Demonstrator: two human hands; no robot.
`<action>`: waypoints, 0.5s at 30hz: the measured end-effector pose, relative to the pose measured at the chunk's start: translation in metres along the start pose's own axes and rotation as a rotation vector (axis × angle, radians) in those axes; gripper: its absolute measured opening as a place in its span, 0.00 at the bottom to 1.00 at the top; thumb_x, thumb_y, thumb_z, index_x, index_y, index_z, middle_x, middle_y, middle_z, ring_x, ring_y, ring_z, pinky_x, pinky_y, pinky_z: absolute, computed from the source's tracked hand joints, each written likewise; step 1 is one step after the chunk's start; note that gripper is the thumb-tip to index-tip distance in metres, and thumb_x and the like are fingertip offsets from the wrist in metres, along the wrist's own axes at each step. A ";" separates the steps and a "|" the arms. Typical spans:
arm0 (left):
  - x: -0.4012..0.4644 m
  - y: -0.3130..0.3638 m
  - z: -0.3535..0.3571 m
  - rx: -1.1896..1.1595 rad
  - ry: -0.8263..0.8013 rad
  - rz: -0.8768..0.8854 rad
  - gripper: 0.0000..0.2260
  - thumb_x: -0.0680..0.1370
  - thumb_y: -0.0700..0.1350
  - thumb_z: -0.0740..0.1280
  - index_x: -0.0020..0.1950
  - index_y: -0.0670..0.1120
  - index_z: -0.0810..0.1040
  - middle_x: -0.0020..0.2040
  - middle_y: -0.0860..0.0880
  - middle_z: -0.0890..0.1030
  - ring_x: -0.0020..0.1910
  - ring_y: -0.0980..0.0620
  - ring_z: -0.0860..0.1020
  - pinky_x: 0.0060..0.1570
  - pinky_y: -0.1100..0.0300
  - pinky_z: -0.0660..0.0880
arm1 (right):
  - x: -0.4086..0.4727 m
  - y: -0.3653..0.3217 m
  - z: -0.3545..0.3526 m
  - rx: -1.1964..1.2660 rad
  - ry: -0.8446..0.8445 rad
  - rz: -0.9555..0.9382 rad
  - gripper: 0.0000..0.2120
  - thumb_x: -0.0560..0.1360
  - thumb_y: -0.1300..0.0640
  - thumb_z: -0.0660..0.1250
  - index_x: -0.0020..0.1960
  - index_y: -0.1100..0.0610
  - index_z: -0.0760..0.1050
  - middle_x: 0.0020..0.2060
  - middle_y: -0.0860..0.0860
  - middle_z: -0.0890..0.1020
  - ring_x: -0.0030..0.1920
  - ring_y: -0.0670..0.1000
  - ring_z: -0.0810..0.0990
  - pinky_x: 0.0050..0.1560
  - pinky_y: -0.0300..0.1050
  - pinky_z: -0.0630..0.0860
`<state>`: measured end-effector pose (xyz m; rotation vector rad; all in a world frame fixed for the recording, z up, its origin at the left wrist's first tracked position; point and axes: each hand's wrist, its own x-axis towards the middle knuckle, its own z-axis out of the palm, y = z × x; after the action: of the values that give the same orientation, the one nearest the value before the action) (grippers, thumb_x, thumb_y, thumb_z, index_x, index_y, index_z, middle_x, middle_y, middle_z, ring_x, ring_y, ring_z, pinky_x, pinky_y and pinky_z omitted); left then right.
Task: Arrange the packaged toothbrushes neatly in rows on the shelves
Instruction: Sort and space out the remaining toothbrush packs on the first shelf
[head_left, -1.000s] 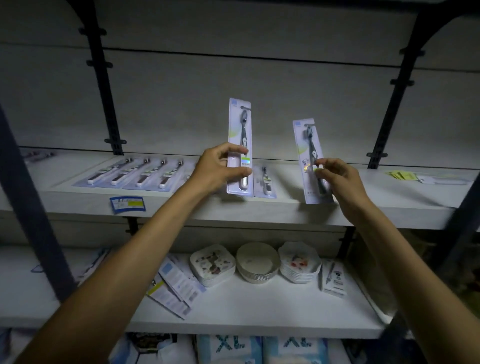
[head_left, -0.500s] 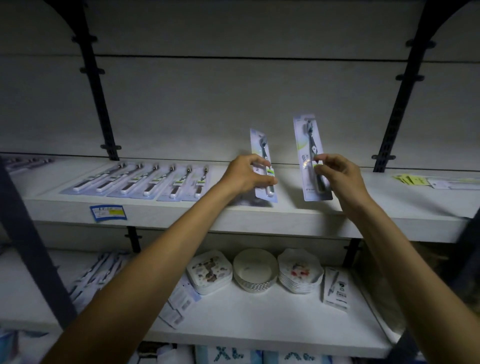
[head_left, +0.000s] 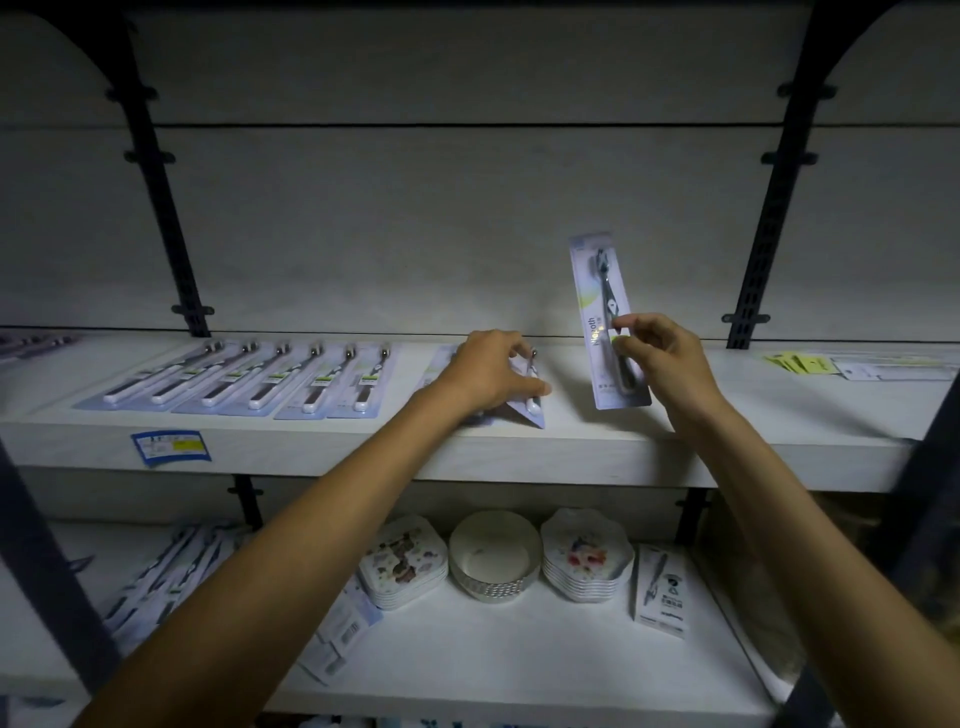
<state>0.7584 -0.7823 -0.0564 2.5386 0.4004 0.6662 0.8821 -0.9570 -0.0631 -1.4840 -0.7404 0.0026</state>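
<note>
On the upper white shelf (head_left: 571, 452) a row of several packaged toothbrushes (head_left: 249, 382) lies flat side by side at the left. My left hand (head_left: 491, 371) presses a packaged toothbrush (head_left: 530, 408) flat on the shelf just right of that row, with another pack partly hidden beneath my hand. My right hand (head_left: 660, 358) pinches a second packaged toothbrush (head_left: 602, 312) by its middle and holds it upright, its lower end just above the shelf.
Yellow and white labels (head_left: 852, 364) lie at the shelf's far right; a blue price tag (head_left: 171, 447) sits on its front edge. The lower shelf holds stacked plates (head_left: 587, 556), a bowl (head_left: 493, 553), more packs (head_left: 156, 577) and a boxed item (head_left: 662, 590). Dark uprights (head_left: 769, 234) flank the bay.
My left hand has lowered its pack from upright to flat on the shelf beside the row. My right hand's pack stays upright and has barely moved.
</note>
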 end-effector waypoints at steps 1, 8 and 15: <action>0.000 -0.001 -0.001 0.037 0.001 0.022 0.24 0.68 0.55 0.77 0.60 0.47 0.79 0.61 0.48 0.79 0.59 0.49 0.76 0.59 0.55 0.74 | 0.001 0.001 0.001 0.005 0.000 0.000 0.09 0.76 0.62 0.65 0.47 0.49 0.78 0.53 0.52 0.80 0.52 0.50 0.77 0.47 0.41 0.71; -0.002 -0.011 -0.030 0.152 -0.083 0.040 0.22 0.73 0.57 0.71 0.64 0.49 0.76 0.60 0.49 0.79 0.56 0.51 0.76 0.54 0.58 0.72 | 0.008 0.004 0.011 -0.007 -0.011 0.021 0.09 0.75 0.64 0.66 0.53 0.54 0.78 0.50 0.53 0.80 0.47 0.48 0.76 0.41 0.35 0.70; -0.008 -0.036 -0.066 0.280 -0.240 -0.042 0.21 0.75 0.56 0.70 0.65 0.50 0.75 0.63 0.49 0.77 0.57 0.50 0.76 0.54 0.60 0.70 | 0.017 0.011 0.018 -0.147 -0.079 0.121 0.07 0.74 0.61 0.68 0.52 0.56 0.79 0.44 0.53 0.81 0.40 0.49 0.76 0.41 0.41 0.70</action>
<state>0.7114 -0.7303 -0.0272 2.8225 0.4886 0.3003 0.8919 -0.9321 -0.0668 -1.6757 -0.7250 0.1011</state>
